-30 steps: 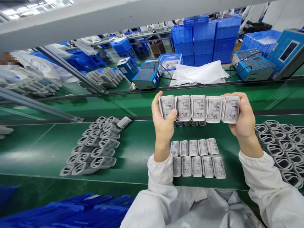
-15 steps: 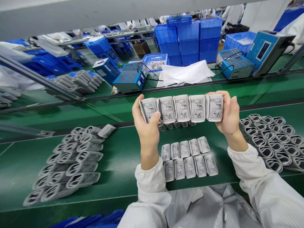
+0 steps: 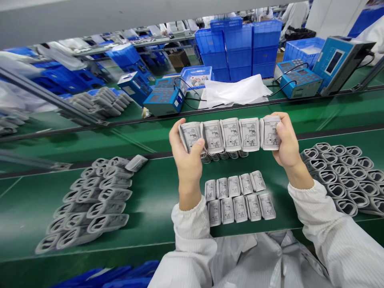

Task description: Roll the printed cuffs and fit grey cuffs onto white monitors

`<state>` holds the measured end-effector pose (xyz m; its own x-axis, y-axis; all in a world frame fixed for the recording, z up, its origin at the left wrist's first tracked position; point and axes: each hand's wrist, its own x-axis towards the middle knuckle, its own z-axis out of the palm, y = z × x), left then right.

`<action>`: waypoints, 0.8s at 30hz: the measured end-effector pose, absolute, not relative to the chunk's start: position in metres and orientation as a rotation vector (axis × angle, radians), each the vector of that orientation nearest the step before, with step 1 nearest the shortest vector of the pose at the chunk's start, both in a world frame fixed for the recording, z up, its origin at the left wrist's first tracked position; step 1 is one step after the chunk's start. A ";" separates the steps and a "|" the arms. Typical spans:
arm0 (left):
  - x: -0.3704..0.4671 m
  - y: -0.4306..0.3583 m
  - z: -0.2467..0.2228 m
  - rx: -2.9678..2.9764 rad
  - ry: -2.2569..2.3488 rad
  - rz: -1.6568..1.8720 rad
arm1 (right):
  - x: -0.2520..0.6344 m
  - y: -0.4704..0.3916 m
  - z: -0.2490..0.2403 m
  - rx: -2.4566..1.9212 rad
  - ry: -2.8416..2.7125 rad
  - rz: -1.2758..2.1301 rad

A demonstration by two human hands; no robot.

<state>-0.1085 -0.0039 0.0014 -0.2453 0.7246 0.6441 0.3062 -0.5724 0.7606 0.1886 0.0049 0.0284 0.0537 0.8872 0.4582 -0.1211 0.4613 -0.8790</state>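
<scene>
Inward the thumb of the right hand [image 3: 286, 140] had been swung since half a second earlier, and one end of the row of five folded grey cuffs [image 3: 230, 134] was pinched! By the left hand [image 3: 188, 164] the other end was gripped, thumb in front. Above the green worktop [image 3: 159, 188] the row was held; below, two shorter-looking rows [image 3: 240, 209] were laid, flanked by left-side cuffs [image 3: 90, 196] and right-side cuffs [image 3: 348, 176].
</scene>
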 end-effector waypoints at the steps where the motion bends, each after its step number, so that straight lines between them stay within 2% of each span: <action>1: -0.111 -0.004 0.000 1.700 1.235 1.874 | 0.192 0.007 0.025 -0.790 -1.334 0.866; 4: -0.126 -0.011 -0.016 1.735 1.201 1.720 | 0.199 0.013 0.005 -0.839 -1.557 0.757; 9: -0.161 -0.037 -0.080 1.801 1.376 1.367 | 0.194 0.019 -0.061 -0.878 -1.981 0.733; 15: -0.171 -0.087 -0.142 1.744 1.733 1.314 | 0.204 -0.010 -0.134 -1.069 -1.902 0.696; 20: -0.156 -0.112 -0.156 1.764 1.624 1.161 | 0.216 -0.038 -0.149 -1.090 -1.927 0.775; 24: -0.142 -0.095 -0.136 1.801 1.444 1.264 | 0.211 -0.030 -0.132 -1.009 -1.825 0.789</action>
<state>-0.1420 -0.0955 -0.1359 0.0044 0.9377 0.3475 0.4686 -0.3089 0.8277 0.2105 -0.0302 -0.1317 -0.2823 0.8769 0.3890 0.3174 0.4681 -0.8247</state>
